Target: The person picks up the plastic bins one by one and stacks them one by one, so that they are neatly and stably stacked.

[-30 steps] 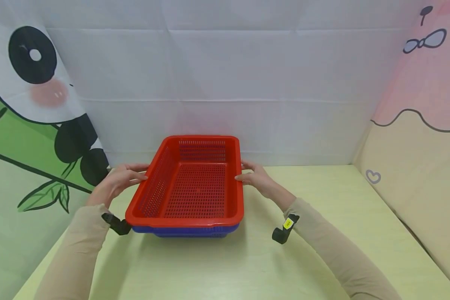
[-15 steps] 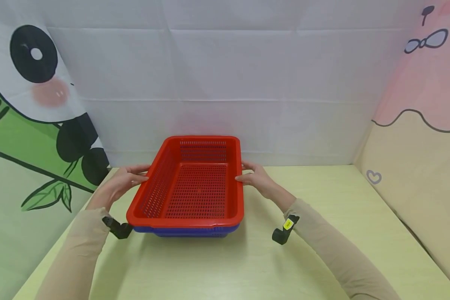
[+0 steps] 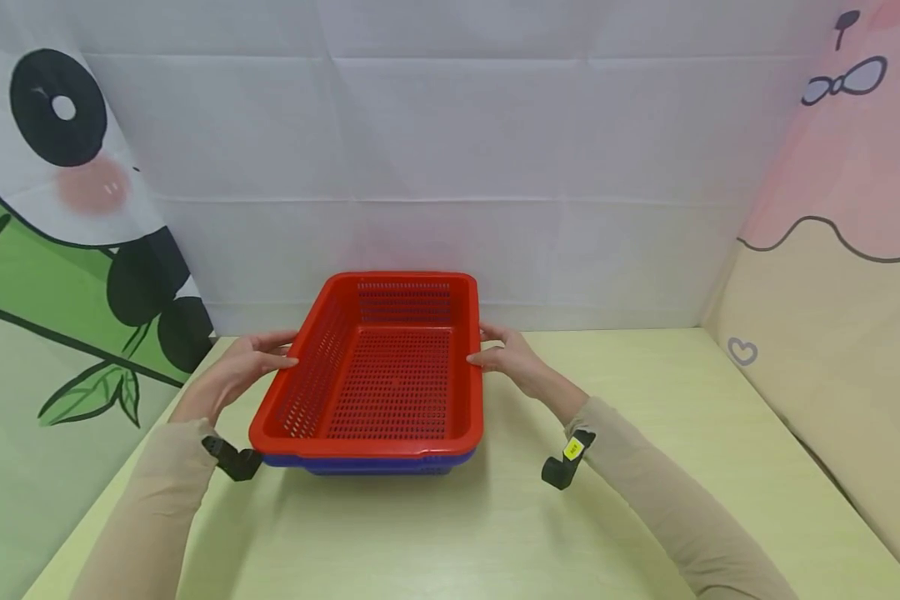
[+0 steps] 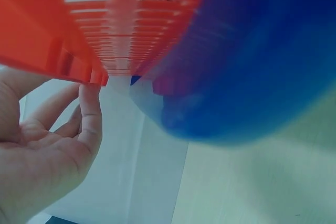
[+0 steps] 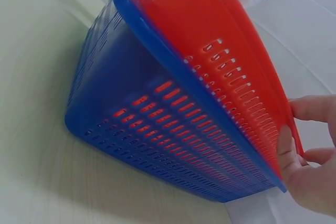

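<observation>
A red plastic basket (image 3: 390, 379) with slotted walls sits nested inside a blue plastic basket (image 3: 378, 468) on the table, nothing lying in it. Much of the red wall stands above the blue rim in the right wrist view. At the red basket's left side, my left hand (image 3: 234, 371) holds the rim, its fingertips against the underside in the left wrist view. Opposite, my right hand (image 5: 312, 169) pinches the red rim between thumb and fingers. Most of the blue basket is hidden under the red one in the head view.
The pale wooden table (image 3: 607, 517) runs back to a white cloth wall (image 3: 450, 150). Printed cloths with cartoon figures hang at the left and right. Black wrist cameras (image 3: 566, 462) sit on both sleeves, the left one close to the baskets' near corner.
</observation>
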Demonstrator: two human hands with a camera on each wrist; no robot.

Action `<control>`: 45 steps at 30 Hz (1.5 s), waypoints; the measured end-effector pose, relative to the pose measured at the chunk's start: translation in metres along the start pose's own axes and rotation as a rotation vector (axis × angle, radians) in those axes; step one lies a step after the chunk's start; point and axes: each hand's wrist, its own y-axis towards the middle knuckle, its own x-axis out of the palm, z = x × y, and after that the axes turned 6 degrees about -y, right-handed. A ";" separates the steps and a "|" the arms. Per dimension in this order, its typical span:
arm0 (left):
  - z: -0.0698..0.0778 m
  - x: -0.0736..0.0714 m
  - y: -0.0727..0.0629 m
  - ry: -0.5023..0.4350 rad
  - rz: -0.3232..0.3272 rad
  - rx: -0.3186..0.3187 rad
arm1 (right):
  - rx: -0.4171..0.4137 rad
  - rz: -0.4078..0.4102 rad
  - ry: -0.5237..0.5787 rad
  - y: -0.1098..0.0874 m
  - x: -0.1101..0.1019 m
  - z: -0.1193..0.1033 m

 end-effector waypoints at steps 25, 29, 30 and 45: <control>0.006 0.005 0.001 0.087 0.074 0.007 | 0.035 0.053 -0.103 -0.003 0.000 -0.006; 0.007 0.000 0.000 0.119 0.075 0.002 | 0.055 0.061 -0.085 -0.003 -0.001 -0.006; 0.007 -0.001 0.000 0.121 0.065 0.000 | 0.060 0.059 -0.080 -0.003 -0.001 -0.005; -0.006 -0.006 -0.001 0.103 -0.022 0.000 | 0.074 0.065 -0.062 -0.001 0.002 0.010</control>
